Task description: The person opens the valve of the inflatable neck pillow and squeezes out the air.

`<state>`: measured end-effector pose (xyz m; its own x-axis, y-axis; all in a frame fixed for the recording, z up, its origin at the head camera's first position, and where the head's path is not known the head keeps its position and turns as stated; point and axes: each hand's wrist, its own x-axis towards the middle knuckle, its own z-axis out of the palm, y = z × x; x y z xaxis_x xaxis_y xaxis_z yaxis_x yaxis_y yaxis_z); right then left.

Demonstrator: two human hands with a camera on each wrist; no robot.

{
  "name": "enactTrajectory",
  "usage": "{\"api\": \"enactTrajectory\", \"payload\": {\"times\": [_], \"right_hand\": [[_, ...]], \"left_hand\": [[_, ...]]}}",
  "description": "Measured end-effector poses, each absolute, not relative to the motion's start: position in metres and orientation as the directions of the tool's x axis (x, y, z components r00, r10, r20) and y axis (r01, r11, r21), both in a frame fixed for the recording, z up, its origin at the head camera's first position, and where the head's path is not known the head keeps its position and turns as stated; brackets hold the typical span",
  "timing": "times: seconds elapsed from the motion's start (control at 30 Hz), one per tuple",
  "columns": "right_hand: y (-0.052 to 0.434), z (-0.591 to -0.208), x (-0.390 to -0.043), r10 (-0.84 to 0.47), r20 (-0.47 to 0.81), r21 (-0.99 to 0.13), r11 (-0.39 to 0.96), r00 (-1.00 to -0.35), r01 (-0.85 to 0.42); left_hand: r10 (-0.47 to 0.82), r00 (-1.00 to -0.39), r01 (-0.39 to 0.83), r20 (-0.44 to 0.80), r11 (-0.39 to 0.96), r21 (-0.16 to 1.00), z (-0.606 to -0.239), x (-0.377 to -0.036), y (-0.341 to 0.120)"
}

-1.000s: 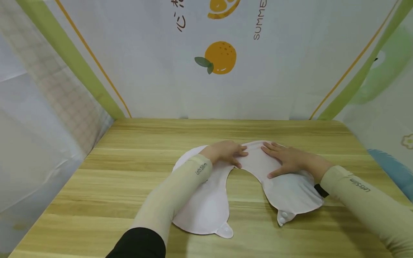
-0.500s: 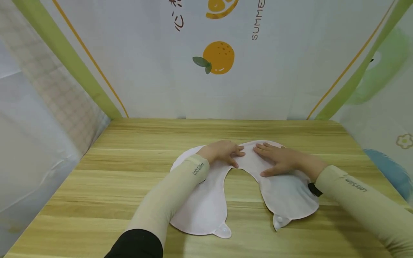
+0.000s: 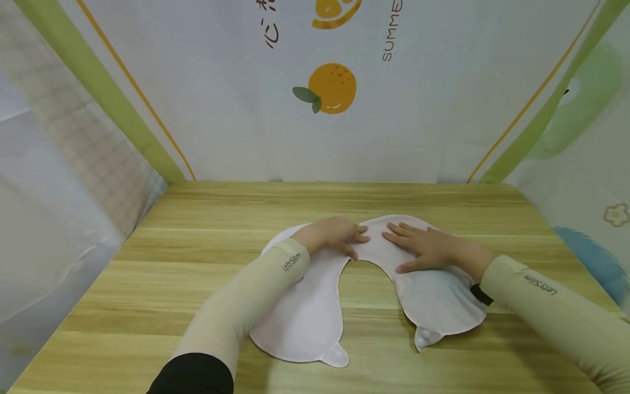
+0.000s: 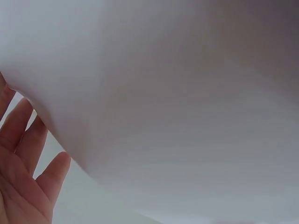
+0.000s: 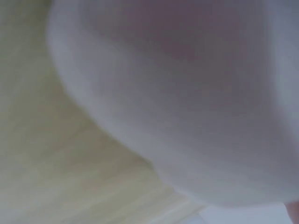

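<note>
White bib (image 3: 315, 306) lies flat under both hands.

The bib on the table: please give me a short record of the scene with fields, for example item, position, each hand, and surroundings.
item: pale pink bib, U-shaped, with a snap tab at each end
position: lies flat on the wooden table, open side toward the person
left hand: fingers straight, presses the bib's top
right hand: flat, presses the bib's right half
surroundings: backdrop with an orange print
</note>
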<state>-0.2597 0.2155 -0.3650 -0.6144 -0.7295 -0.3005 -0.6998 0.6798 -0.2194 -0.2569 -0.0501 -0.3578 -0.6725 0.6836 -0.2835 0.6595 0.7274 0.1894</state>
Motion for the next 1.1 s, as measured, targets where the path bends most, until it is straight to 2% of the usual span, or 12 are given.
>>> {"api": "enactTrajectory", "payload": {"times": [0.47, 1.1], "right_hand": [[0.217, -0.366, -0.260, -0.719, -0.311, -0.223, 0.691, -0.621, -0.688], [0.220, -0.370, -0.262, -0.728, -0.280, -0.212, 0.682, -0.626, -0.699]], "left_hand": [[0.727, -0.653, 0.688, -0.213, 0.687, 0.234, -0.361, -0.250, -0.071], [0.712, -0.672, 0.673, -0.204, 0.701, 0.236, -0.365, -0.246, -0.086]]}}
